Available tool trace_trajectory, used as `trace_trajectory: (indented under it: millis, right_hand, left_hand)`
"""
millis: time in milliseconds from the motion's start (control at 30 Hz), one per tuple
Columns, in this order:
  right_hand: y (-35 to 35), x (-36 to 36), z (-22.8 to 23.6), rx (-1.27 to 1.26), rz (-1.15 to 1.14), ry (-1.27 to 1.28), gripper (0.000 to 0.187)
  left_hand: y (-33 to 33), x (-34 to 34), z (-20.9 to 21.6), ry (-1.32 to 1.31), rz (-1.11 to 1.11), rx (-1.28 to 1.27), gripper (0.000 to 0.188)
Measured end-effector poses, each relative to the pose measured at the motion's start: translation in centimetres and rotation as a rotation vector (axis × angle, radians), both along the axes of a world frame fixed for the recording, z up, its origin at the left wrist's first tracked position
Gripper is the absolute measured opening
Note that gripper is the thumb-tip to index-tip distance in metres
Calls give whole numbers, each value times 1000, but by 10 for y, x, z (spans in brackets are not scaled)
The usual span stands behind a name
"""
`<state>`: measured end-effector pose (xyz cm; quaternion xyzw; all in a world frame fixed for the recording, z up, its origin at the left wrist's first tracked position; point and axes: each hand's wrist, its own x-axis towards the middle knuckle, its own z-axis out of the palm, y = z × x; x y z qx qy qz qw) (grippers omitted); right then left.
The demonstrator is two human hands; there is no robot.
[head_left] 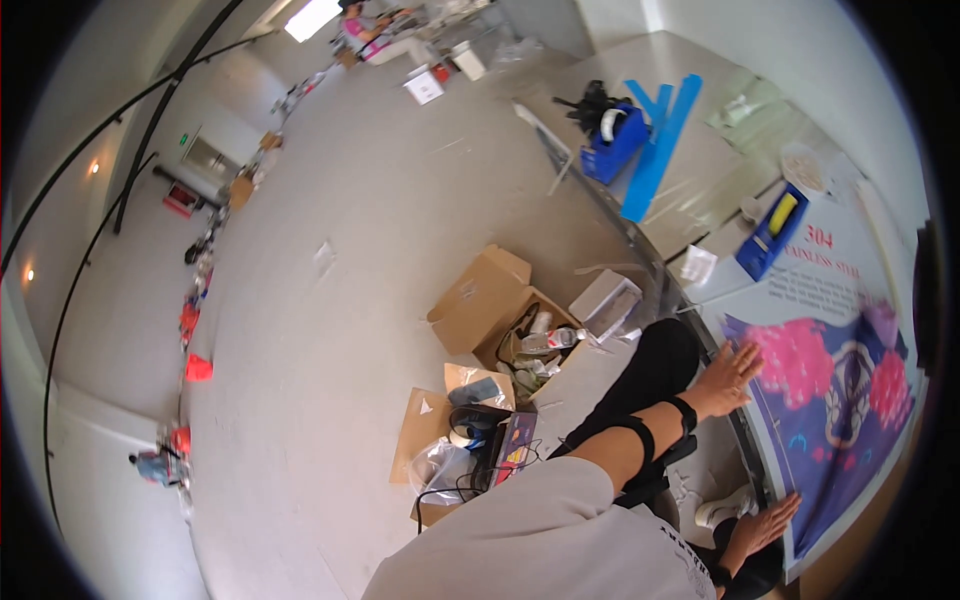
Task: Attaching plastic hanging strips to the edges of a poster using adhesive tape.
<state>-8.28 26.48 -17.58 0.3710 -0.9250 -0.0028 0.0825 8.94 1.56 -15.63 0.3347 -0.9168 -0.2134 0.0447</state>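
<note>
A purple and dark blue printed cloth (pixel 800 440) with large pink blossoms lies on the white printed tabletop sheet (pixel 850 220) at the right, with creases at its dark lower part. My left hand (pixel 730 380) rests at the cloth's left edge with its fingers spread, holding nothing. Further down the same edge, my right hand (pixel 768 525) lies with fingers stretched out and flat, its tips at the cloth's border. Both hands appear empty. Beyond the cloth stands a blue tape dispenser (pixel 772 232) with a yellow roll.
Another blue tape dispenser (pixel 615 145) sits near blue strips (pixel 662 150) on the table's far part. Open cardboard boxes (pixel 485 290) full of odds and ends stand on the floor left of my leg, beside a white box (pixel 606 305). A person (pixel 375 40) sits far off.
</note>
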Motion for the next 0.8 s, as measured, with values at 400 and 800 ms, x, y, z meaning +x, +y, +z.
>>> trace_trajectory:
  millis: [400, 800]
  right_hand:
    - [31, -41, -25, -18, 156, 125, 68]
    - [15, -28, 4, -6, 66, -101, 89]
  left_hand:
    - [-1, 4, -6, 101, 3, -11, 78]
    - [-1, 6, 3, -3, -7, -18, 77]
